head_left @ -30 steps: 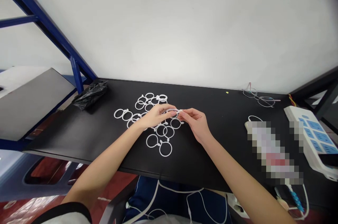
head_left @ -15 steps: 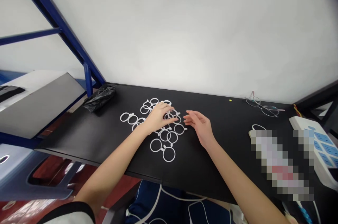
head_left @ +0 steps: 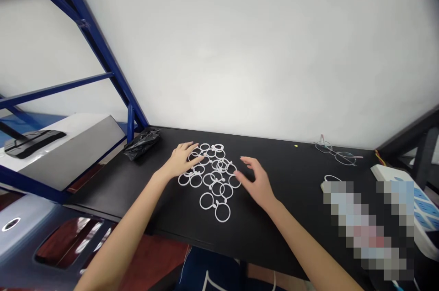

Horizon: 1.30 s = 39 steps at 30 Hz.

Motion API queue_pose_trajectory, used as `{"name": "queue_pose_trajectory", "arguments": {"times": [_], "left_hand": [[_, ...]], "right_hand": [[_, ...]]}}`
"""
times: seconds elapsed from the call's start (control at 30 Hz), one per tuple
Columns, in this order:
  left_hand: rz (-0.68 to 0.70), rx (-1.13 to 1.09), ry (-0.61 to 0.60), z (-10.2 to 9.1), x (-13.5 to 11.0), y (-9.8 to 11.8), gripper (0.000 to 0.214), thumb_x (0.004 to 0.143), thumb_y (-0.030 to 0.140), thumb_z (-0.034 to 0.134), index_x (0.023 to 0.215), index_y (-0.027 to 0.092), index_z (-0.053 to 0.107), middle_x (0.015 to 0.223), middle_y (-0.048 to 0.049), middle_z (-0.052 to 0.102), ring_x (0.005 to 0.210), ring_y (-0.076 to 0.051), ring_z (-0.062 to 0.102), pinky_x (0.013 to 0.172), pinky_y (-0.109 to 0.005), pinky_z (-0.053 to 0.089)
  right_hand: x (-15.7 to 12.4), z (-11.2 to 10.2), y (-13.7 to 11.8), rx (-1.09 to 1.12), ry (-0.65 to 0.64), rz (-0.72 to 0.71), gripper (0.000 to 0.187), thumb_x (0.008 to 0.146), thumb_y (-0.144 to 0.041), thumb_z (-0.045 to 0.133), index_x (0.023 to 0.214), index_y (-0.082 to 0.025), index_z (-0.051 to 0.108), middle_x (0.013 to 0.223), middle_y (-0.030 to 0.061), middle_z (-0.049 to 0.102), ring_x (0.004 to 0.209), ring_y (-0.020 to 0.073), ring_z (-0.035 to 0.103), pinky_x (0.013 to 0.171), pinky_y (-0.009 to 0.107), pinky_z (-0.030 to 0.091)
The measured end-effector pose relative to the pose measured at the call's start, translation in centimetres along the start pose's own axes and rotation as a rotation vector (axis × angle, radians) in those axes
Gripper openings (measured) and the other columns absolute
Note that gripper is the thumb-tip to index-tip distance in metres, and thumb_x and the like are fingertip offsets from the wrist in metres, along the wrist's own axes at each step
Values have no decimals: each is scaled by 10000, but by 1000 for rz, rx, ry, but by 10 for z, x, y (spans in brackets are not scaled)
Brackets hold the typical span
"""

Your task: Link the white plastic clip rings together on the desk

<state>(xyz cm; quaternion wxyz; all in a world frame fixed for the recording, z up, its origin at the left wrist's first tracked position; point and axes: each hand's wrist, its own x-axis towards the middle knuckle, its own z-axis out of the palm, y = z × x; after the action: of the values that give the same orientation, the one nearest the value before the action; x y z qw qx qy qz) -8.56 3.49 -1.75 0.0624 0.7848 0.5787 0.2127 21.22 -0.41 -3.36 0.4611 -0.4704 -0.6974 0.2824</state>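
Note:
Several white rings with small tabs (head_left: 222, 212) lie in a loose, partly overlapping pile on the black table (head_left: 274, 231). At the pile's left side, my left hand (head_left: 179, 159) is open, its fingers spread against the outer rings and hiding some of them. Facing it on the right, my right hand (head_left: 256, 180) is also open, thumb and fingers apart, with the thumb by the rightmost ring. Neither hand has a ring in its grasp. Whether the fingertips touch the rings is hard to make out.
A crumpled black plastic bag (head_left: 141, 144) lies at the table's back left, beside a blue metal frame (head_left: 120, 87). Eyeglasses (head_left: 338, 154) rest at the back right. A white power strip (head_left: 404, 199) and a blurred-out object (head_left: 363, 227) are at the right. A blue-grey chair (head_left: 24, 231) stands left.
My left hand has moved from over the pile to its left side, uncovering rings. The left-hand rings sit closer to the others. My right hand's thumb and fingers have spread apart.

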Motion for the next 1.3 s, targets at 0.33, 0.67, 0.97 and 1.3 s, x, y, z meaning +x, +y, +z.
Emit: {"name": "queue_pose_trajectory", "arguments": {"times": [0.33,0.67,0.97,1.3], "left_hand": [[104,92,-243,10,-13,-27,1002,732,786,538,1536,360,117,1621,-81,100,1464,-422,95,1115,-656,170],[191,-22,-367,5,-1,-12,1084,682,780,602,1533,371,71,1622,-100,47,1472,-409,42,1115,-673,129],[263,8,-303,20,-6,-2,1202,585,765,696,1542,310,128,1613,-146,77,1456,-451,88,1105,-682,161],[353,-14,-254,34,4,27,1060,636,775,649,1495,254,311,1568,-155,271,1432,-411,240,1127,-638,193]], "right_hand": [[18,32,-31,-531,-753,-82,1313,608,-864,557,1550,-176,-45,1582,117,-250,1437,388,-234,1167,581,-27],[77,41,-12,-494,-837,-142,1360,573,-803,663,1545,-208,-78,1593,148,-198,1442,420,-191,1149,608,4],[85,50,-9,-453,-874,-231,1188,633,-793,636,1554,-253,112,1627,121,19,1481,391,-9,1163,577,82],[65,30,-1,-495,-734,-186,953,781,-720,547,1526,-192,274,1612,113,163,1484,347,107,1170,531,195]]}}
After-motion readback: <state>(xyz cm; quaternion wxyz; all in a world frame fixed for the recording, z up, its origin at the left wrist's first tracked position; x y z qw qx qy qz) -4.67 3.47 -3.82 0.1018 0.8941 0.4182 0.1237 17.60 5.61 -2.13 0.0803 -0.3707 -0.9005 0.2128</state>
